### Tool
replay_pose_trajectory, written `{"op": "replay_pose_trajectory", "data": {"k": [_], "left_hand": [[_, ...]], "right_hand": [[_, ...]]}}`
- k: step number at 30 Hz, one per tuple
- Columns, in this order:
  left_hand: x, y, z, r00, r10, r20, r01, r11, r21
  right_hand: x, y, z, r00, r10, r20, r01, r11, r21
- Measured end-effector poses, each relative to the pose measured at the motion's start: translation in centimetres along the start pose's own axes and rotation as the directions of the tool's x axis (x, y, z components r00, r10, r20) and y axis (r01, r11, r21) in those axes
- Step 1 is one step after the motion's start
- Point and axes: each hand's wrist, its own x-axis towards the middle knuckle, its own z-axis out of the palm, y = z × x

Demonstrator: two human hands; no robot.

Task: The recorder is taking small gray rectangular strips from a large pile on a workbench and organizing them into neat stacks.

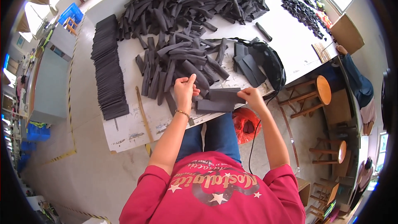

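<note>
My right hand (253,98) pinches the right end of a flat, dark grey fabric piece (224,95) at the table's near edge. A second flat piece (213,106) lies just under it, partly covered. To the left, my left hand (186,92) is raised with its thumb up and apart from loosely curled fingers; nothing shows between them. Beside that hand is a loose heap of curled, dark grey fabric pieces (182,54), some lying across others. A few flat pieces (251,69) are stacked to the right, next to a black mesh-like bundle (269,60).
A long row of stacked dark pieces (108,66) runs along the white table's (124,135) left side. A large dark pile (186,0) covers its far part. A wooden stick (144,114) lies near the front. Right of my legs are a red plastic bag (245,126) and a stool (323,90).
</note>
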Motion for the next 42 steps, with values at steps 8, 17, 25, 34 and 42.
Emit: {"op": "replay_pose_trajectory", "data": {"k": [8,17,25,34,42], "left_hand": [[-0.3,0.1,1.1,0.997,0.005,0.081,0.007,0.990,-0.144],[-3.7,-1.3,-1.9,0.950,0.049,0.307,0.073,0.925,-0.374],[-5.8,0.0,-2.7,0.982,-0.014,0.189,0.094,0.902,-0.421],[-5.7,0.8,-4.0,0.922,-0.029,0.387,0.257,0.794,-0.550],[-5.9,1.7,-4.2,0.923,-0.002,0.384,0.267,0.722,-0.638]], "right_hand": [[4.9,0.5,-1.7,0.874,-0.125,-0.470,-0.051,0.937,-0.345],[9.4,4.6,-0.5,0.911,-0.303,-0.279,-0.149,0.388,-0.909],[8.8,4.1,0.3,0.894,-0.405,-0.193,-0.075,0.288,-0.955],[7.5,0.4,-2.8,0.620,-0.692,-0.370,0.202,0.596,-0.777],[0.7,-10.8,1.3,0.835,-0.399,-0.379,0.466,0.879,0.101]]}}
